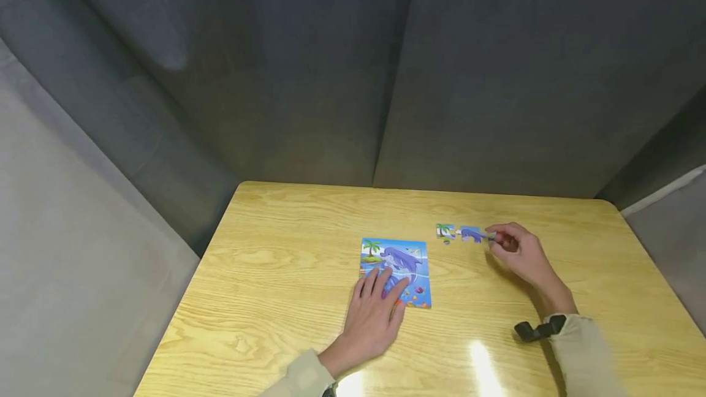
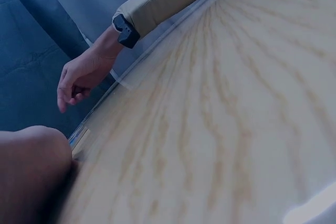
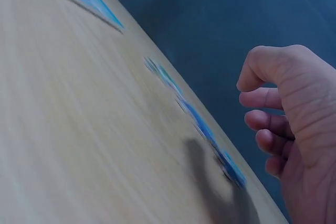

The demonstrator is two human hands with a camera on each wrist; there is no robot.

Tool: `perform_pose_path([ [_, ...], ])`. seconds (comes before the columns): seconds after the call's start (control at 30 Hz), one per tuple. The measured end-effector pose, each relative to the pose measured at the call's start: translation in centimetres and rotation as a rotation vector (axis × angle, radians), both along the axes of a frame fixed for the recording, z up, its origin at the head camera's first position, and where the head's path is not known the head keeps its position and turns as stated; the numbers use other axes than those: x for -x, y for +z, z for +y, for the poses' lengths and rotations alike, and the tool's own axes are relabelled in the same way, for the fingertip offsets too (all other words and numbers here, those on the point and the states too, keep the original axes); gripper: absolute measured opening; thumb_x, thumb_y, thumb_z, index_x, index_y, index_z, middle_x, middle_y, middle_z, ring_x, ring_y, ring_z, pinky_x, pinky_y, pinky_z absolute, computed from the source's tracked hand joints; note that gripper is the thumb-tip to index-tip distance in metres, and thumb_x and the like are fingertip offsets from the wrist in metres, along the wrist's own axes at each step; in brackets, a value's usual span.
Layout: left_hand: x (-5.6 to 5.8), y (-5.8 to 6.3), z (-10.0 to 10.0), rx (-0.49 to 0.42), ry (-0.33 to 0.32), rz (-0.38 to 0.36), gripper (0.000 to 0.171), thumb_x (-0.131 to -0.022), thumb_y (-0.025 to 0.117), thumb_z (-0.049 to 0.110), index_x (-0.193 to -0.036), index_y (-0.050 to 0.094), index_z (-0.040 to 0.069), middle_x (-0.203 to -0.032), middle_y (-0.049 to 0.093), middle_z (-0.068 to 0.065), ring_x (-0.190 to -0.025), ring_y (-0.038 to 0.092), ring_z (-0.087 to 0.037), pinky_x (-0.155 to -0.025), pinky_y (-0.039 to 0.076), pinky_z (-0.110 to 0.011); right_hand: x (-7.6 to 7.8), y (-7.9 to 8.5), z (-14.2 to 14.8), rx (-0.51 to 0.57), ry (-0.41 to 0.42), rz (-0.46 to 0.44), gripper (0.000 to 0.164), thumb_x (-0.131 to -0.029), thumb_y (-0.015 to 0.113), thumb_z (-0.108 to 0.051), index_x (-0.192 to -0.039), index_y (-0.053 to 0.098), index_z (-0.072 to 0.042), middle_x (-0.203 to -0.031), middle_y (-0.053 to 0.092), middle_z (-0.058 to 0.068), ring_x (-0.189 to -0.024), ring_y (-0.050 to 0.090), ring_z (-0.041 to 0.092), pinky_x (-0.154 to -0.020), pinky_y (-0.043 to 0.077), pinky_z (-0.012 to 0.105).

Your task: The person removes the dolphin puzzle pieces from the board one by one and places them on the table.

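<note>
A square dolphin puzzle (image 1: 416, 268) in a flat board lies on the table, with a palm tree at its upper left. My left hand (image 1: 372, 314) rests across its lower left part, fingers spread, covering that area. To the right lie loose puzzle pieces in a row: a palm-tree piece (image 1: 443, 231) and a dolphin piece (image 1: 471, 234). My right hand (image 1: 518, 253) is at the right end of this row, its fingertips overlapping the end in the head view. In the right wrist view, the bent thumb and loosely curled fingers (image 3: 265, 98) show nothing between them, above the row.
The wooden table (image 1: 265, 250) has rounded far corners. Dark grey curtains (image 1: 309, 78) hang behind it, and lighter cloth (image 1: 66, 231) stands at the left. A black wrist device (image 1: 540, 328) sits at my right cuff.
</note>
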State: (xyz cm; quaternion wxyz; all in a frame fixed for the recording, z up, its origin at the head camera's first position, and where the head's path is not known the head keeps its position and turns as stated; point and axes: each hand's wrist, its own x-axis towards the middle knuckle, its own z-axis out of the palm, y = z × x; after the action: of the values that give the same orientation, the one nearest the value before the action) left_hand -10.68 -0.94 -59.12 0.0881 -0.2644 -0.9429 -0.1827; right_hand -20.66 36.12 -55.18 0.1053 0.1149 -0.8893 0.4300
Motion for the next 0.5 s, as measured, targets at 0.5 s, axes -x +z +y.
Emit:
perform_pose_path([
  [0.5,0.0,0.0,0.0,0.072,0.006,0.053,0.048,-0.113,0.032,0.035,-0.16,0.042,0.028,-0.162,0.038,-0.011,-0.151,0.032,-0.039,-0.118,0.032,-0.056,-1.5,-1.3,-10.2,0.018,0.229,0.072,0.03,-0.085,0.073,0.007,-0.114,0.075,0.002,-0.092,0.069,0.004,-0.08,0.063,0.018,-0.07,0.054,0.026],
])
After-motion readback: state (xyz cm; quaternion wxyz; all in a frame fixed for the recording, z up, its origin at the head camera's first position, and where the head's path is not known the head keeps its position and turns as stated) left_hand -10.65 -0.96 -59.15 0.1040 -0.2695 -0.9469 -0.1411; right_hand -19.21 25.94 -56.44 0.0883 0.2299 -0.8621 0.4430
